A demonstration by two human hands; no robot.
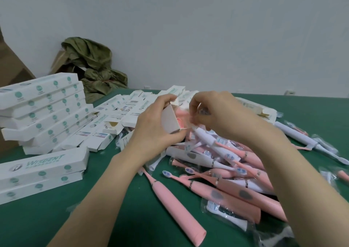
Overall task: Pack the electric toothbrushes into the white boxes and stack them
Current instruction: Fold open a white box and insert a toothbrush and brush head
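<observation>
My left hand (154,125) grips a white box (171,121) held up with its open end toward my right hand; something pink shows inside the opening. My right hand (213,112) pinches a small clear plastic packet (203,111) at the box's mouth. Below both hands lies a heap of pink and white electric toothbrushes (226,175), some in clear bags. One pink toothbrush (175,203) lies alone nearer to me. A tall stack of packed white boxes (43,107) stands at the left, and two more boxes (41,173) lie stacked in front of it.
Loose white boxes (120,112), some with open flaps, are scattered on the green table (117,199) behind my hands. A cardboard carton with a green bag (90,65) stands against the wall at the back left. More bagged toothbrushes (309,142) lie at the right.
</observation>
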